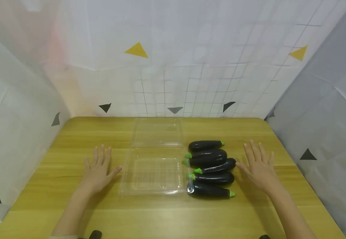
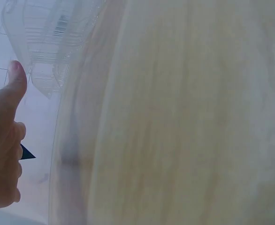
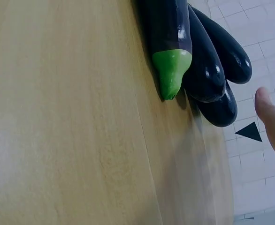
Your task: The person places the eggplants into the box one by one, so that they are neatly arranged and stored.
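Note:
A clear plastic clamshell box (image 1: 155, 171) lies on the table with its lid (image 1: 158, 131) folded back toward the wall. Several dark purple eggplants (image 1: 214, 178) with green stems are lined up at its right side; the left ends of the nearer ones meet or overlap the box's edge. To the left of the box is my left hand (image 1: 96, 172), fingers spread and holding nothing. My right hand (image 1: 261, 171) is spread out too, just right of the eggplants, its thumb near the middle one. In the right wrist view, an eggplant's green stem (image 3: 171, 72) shows close up.
The wooden table (image 1: 149, 219) is enclosed by pale sheets at the back and both sides. Yellow and dark triangles (image 1: 137, 50) mark the back sheet (image 1: 173, 83). Two small black objects (image 1: 95, 234) poke in at the bottom edge of the head view.

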A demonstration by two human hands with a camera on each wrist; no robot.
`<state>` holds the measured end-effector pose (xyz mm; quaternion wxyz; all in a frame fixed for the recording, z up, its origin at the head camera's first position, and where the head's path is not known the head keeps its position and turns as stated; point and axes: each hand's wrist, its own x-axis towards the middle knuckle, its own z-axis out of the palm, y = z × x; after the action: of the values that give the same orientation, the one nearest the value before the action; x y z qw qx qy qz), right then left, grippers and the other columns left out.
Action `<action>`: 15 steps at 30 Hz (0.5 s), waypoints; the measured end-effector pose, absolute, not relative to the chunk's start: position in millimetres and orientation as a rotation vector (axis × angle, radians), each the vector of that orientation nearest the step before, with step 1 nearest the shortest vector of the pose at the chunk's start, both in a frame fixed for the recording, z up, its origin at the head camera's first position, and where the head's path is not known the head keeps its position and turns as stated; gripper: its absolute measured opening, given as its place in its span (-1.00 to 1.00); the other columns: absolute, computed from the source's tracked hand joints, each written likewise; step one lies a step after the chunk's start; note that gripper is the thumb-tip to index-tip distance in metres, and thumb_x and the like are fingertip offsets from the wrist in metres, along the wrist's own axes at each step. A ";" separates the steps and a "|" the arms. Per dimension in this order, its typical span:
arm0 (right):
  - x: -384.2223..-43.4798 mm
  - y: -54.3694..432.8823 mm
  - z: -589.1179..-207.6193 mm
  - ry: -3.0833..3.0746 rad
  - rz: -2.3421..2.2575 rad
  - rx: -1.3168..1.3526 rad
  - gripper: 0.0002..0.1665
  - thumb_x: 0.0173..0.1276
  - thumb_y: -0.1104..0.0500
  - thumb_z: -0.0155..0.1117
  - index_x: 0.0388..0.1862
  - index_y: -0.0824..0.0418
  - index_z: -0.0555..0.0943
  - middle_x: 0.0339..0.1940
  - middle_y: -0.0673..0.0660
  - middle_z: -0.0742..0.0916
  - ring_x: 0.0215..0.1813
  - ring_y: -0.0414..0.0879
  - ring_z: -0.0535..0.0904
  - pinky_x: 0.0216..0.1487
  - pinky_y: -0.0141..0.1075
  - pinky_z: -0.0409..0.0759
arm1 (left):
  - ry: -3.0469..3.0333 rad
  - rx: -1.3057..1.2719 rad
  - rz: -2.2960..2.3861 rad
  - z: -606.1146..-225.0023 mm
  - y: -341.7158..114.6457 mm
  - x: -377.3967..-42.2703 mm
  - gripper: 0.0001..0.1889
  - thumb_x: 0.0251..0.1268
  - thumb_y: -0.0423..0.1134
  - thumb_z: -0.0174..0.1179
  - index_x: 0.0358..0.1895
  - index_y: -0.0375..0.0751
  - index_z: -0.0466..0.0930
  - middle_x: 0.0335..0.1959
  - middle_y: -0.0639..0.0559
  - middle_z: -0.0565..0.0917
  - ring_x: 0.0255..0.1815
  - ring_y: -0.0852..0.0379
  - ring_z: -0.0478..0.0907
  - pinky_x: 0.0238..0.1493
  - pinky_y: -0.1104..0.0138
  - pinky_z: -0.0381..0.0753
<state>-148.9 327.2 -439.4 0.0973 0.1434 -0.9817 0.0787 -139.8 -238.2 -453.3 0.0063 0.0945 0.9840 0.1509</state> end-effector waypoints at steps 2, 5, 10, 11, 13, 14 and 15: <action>-148.9 327.0 -439.8 -2.889 0.244 0.441 -0.04 0.47 -0.21 0.00 0.56 0.27 -0.11 0.55 0.38 -0.06 0.52 0.30 -0.40 0.27 0.38 -0.59 | 3.076 0.298 0.474 -453.6 -238.3 -138.9 -0.06 0.43 0.30 -0.20 0.53 -0.29 -0.38 0.50 -0.28 -0.50 0.47 -0.26 -0.64 0.27 -0.38 -0.53; -149.3 326.4 -440.0 -2.843 0.268 0.494 0.00 0.41 -0.22 0.09 0.57 0.24 -0.08 0.56 0.35 -0.04 0.53 0.28 -0.35 0.31 0.37 -0.54 | 3.076 0.303 0.474 -453.7 -238.0 -137.6 -0.05 0.42 0.31 -0.19 0.53 -0.31 -0.36 0.50 -0.30 -0.49 0.48 -0.31 -0.58 0.27 -0.38 -0.53; -154.0 324.6 -438.7 -2.720 0.290 0.606 0.06 0.30 -0.25 0.22 0.56 0.22 0.00 0.56 0.30 0.04 0.53 0.28 -0.19 0.40 0.31 -0.38 | 3.076 0.304 0.477 -452.8 -236.7 -137.2 -0.05 0.41 0.32 -0.19 0.53 -0.28 -0.38 0.50 -0.28 -0.50 0.48 -0.27 -0.61 0.27 -0.38 -0.55; -155.1 324.1 -438.5 -2.701 0.294 0.624 0.08 0.28 -0.26 0.25 0.55 0.23 0.02 0.55 0.29 0.06 0.53 0.26 -0.17 0.41 0.29 -0.36 | 3.076 0.303 0.482 -452.7 -236.5 -137.1 -0.05 0.41 0.32 -0.19 0.53 -0.28 -0.37 0.50 -0.27 -0.50 0.47 -0.24 -0.64 0.27 -0.38 -0.55; -156.3 322.5 -437.5 -2.670 0.309 0.652 0.13 0.21 -0.26 0.31 0.55 0.22 0.03 0.54 0.29 0.11 0.52 0.26 -0.09 0.44 0.26 -0.28 | 3.080 0.304 0.483 -452.7 -236.4 -137.1 -0.05 0.41 0.32 -0.19 0.53 -0.29 -0.36 0.51 -0.27 -0.49 0.48 -0.26 -0.61 0.27 -0.38 -0.54; -156.8 321.8 -437.0 -2.661 0.317 0.662 0.15 0.18 -0.26 0.34 0.55 0.21 0.04 0.53 0.29 0.15 0.51 0.26 -0.05 0.45 0.25 -0.24 | 3.083 0.304 0.482 -452.6 -236.3 -137.0 -0.05 0.41 0.32 -0.19 0.53 -0.29 -0.36 0.51 -0.27 -0.49 0.48 -0.26 -0.60 0.27 -0.39 -0.53; -157.0 321.0 -436.5 -2.650 0.326 0.671 0.17 0.14 -0.25 0.38 0.55 0.20 0.06 0.51 0.29 0.19 0.49 0.27 0.01 0.45 0.23 -0.18 | 3.087 0.308 0.481 -452.5 -236.2 -136.9 -0.05 0.42 0.31 -0.19 0.53 -0.29 -0.36 0.51 -0.26 -0.49 0.49 -0.27 -0.58 0.27 -0.39 -0.51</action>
<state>-157.0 321.0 -436.5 0.1929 0.2390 -0.9445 0.1163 -136.9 -236.2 -452.5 0.0013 0.0982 0.9833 0.1532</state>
